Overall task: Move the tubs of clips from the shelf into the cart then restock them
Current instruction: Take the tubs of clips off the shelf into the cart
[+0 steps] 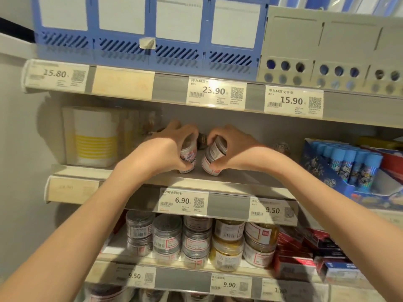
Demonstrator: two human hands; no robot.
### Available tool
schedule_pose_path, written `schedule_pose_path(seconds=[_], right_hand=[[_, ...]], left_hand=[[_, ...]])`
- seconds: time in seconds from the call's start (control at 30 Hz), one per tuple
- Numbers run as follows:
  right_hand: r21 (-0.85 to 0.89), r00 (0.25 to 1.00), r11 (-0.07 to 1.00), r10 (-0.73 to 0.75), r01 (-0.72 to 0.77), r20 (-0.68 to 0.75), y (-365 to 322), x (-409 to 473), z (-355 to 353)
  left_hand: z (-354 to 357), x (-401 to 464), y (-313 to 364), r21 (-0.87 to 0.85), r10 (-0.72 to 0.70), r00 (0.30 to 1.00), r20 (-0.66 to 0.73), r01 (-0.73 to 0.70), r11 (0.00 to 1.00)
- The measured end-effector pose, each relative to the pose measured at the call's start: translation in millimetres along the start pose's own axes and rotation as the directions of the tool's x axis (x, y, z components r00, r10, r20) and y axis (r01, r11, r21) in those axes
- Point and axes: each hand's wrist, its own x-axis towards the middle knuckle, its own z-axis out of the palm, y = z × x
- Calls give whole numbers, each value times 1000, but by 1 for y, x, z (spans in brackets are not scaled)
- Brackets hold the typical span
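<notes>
On the middle shelf (229,178), both arms reach in side by side, each hand already on its own tub, so neither has further to go. The left hand (172,144) curls round the left tub (188,159); the right hand (231,147) curls round the right tub (214,158). Both tubs tilt inward at the top, nearly touching, with their bases on the shelf near its front edge.

Middle shelf (152,182): two tubs of clips (188,159) (214,156) near front edge, white-yellow box (91,136) at left, blue glue-stick display box (340,168) at right. Lower shelf (174,261): stacked tubs (196,238), red boxes (305,253).
</notes>
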Motion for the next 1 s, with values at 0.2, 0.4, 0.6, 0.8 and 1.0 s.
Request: schedule_pose_path(seconds=[0.2,0.4,0.6,0.8,1.0], right_hand=[[-245,927,969,-70,-24,-370,-11,-26,6],[-503,913,856,-100,-124,-396,-23,-60,3],[-567,863,785,-87,-249,-498,-32,-109,9],[-560,838,710,76,-426,-540,-31,-193,-2],[-515,792,627,302,-584,-531,-22,-292,10]], left_hand=[[-5,-13,10,70,164,968,-188,-153,986],[-12,-40,22,147,287,931,-225,-259,955],[-12,-56,52,91,438,852,-288,-431,898],[10,-69,109,-41,559,772,-304,-596,802],[72,-91,178,-249,657,732,-179,-680,690]])
